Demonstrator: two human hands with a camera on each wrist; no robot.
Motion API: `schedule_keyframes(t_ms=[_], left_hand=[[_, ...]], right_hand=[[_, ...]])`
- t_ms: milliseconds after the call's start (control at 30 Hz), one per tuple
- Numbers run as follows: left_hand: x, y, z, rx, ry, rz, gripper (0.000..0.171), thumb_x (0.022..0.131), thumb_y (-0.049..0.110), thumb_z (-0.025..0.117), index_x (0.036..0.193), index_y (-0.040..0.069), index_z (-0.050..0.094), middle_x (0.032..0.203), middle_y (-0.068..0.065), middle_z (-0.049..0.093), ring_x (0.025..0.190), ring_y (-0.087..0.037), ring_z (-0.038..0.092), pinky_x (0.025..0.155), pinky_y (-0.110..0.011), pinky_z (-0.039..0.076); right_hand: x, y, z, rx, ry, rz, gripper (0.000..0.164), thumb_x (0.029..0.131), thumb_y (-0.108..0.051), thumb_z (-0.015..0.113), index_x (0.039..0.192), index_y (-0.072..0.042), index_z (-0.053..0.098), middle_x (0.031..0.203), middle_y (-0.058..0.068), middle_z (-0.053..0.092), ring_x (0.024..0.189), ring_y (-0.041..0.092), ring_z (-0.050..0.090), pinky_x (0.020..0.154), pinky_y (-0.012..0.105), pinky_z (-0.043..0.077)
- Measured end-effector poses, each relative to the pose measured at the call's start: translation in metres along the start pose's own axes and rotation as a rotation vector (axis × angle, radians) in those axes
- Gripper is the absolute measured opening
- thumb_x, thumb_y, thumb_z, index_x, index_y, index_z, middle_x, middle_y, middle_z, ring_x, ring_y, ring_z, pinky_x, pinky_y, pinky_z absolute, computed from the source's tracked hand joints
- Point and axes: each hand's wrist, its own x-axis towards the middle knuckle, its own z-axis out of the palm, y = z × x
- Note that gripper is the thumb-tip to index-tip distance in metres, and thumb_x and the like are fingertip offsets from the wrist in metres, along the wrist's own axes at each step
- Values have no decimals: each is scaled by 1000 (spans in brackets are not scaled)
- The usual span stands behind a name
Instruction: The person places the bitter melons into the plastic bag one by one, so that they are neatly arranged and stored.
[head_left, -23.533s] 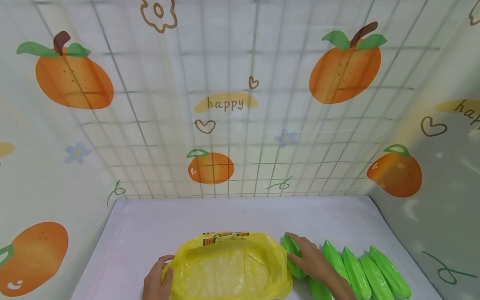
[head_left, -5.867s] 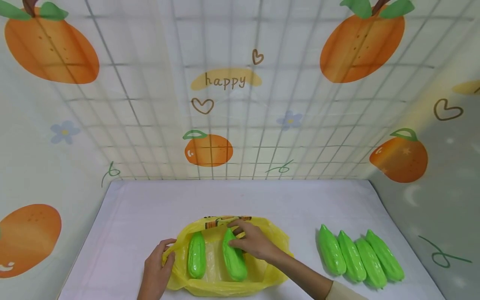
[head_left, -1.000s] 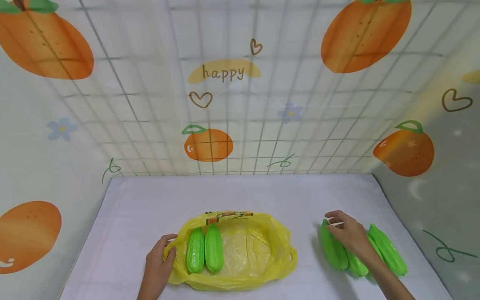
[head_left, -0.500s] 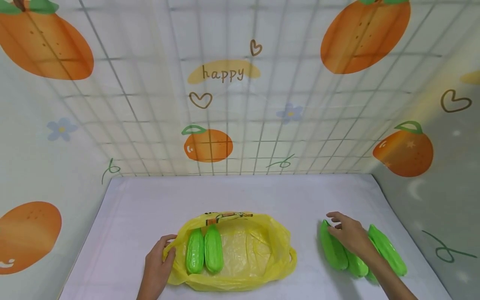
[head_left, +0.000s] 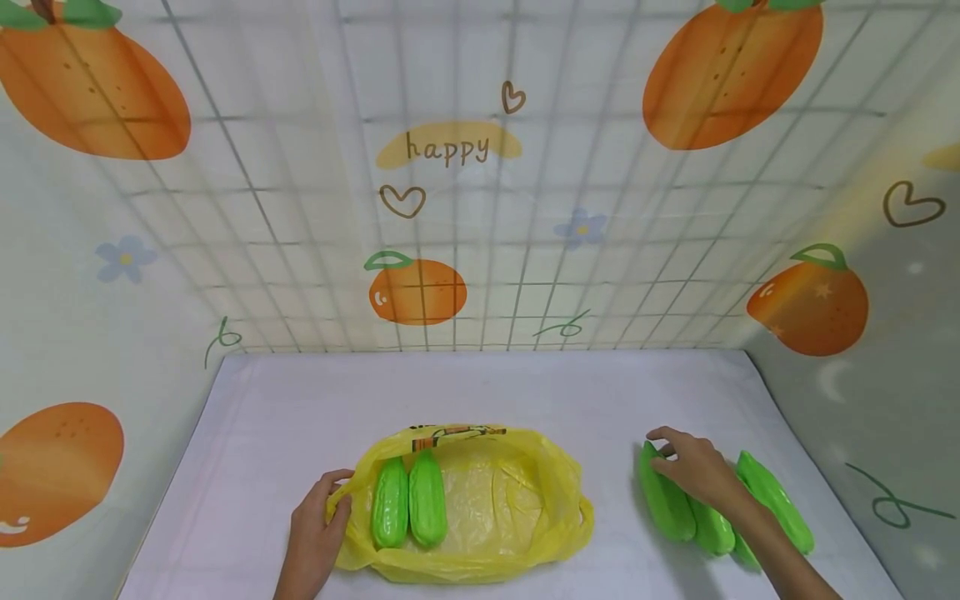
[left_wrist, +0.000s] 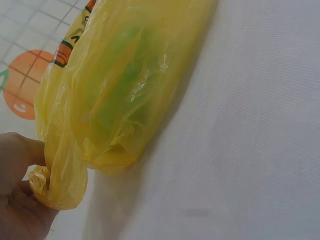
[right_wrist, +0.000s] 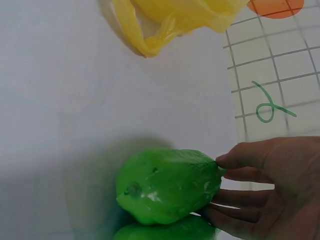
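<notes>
In the head view my left hand (head_left: 312, 533) grips the left handle of a yellow plastic bag (head_left: 558, 500). The left wrist view shows the bunched handle (left_wrist: 60, 185) between thumb and fingers. Two long, glossy green gourds (head_left: 427, 500) lie side by side inside the bag's left part. To the right, my right hand (head_left: 697, 471) is at the narrow end of the leftmost gourd in a group (head_left: 667, 504). Thumb and fingertips touch that end from both sides in the right wrist view, around the gourd (right_wrist: 167, 185). My hand and forearm partly cover the gourds beside it.
The bag's right handle loop (head_left: 587, 512) faces the gourd group across the white tabletop (head_left: 480, 387). The far-right gourd (head_left: 776, 500) lies near the table's right side. Printed curtains (head_left: 480, 208) stand close behind and at both sides.
Earlier, the bag held no gourds; then one stood in it while a second was lowered in. Over the last second my right hand has shifted only slightly at the gourd's tip.
</notes>
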Motion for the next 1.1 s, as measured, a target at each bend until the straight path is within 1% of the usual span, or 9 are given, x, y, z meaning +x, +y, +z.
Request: schedule_keyframes(t_ms=[167, 267, 400, 567, 800, 933, 1100], left_hand=[[0, -1, 0, 3, -2, -5, 30, 99, 9, 57, 128, 12, 59, 102, 0, 65, 95, -14, 61, 86, -38, 52], [0, -2, 1, 5, -4, -5, 30, 99, 9, 58, 128, 12, 59, 102, 0, 65, 95, -14, 61, 85, -37, 52], [0, -3, 1, 2, -1, 2, 30, 99, 9, 58, 128, 12, 59, 101, 0, 65, 95, -14, 61, 85, -37, 52], [0, -4, 2, -2, 7, 6, 30, 99, 10, 57, 128, 13, 59, 104, 0, 65, 98, -16, 61, 88, -40, 51], [0, -1, 1, -6, 4, 1, 29, 99, 10, 57, 128, 13, 59, 103, 0, 65, 95, -14, 60, 85, -37, 52], [0, -1, 1, -8, -1, -4, 29, 99, 10, 57, 129, 13, 59, 103, 0, 65, 96, -15, 61, 86, -37, 52], [0, 1, 0, -1, 1, 5, 29, 99, 9, 57, 129, 12, 59, 102, -1, 65, 96, -14, 61, 85, -37, 52]], right_hand=[[4, 0, 1, -7, -37, 16, 38, 92, -11, 65, 126, 5, 58, 102, 25, 69, 88, 35, 67, 66, 44, 53], [5, 1, 2, -4, -48, 8, 38, 92, -11, 66, 125, 5, 58, 101, 25, 69, 87, 37, 67, 66, 45, 53], [6, 1, 3, -11, -49, -1, 39, 92, -12, 68, 126, 5, 59, 101, 24, 70, 87, 36, 68, 67, 46, 53], [6, 0, 4, -6, -37, -22, 39, 90, -11, 69, 124, 3, 60, 100, 22, 70, 87, 35, 67, 67, 46, 53], [6, 0, 2, 21, -41, -28, 39, 89, -12, 69, 124, 3, 61, 100, 23, 70, 87, 35, 68, 67, 45, 53], [6, 0, 1, 26, -45, -27, 39, 89, -12, 70, 124, 3, 61, 101, 23, 70, 88, 37, 67, 67, 46, 54], [5, -2, -2, 43, -48, -27, 38, 89, -12, 70, 124, 3, 61, 102, 23, 69, 89, 37, 67, 68, 46, 54]])
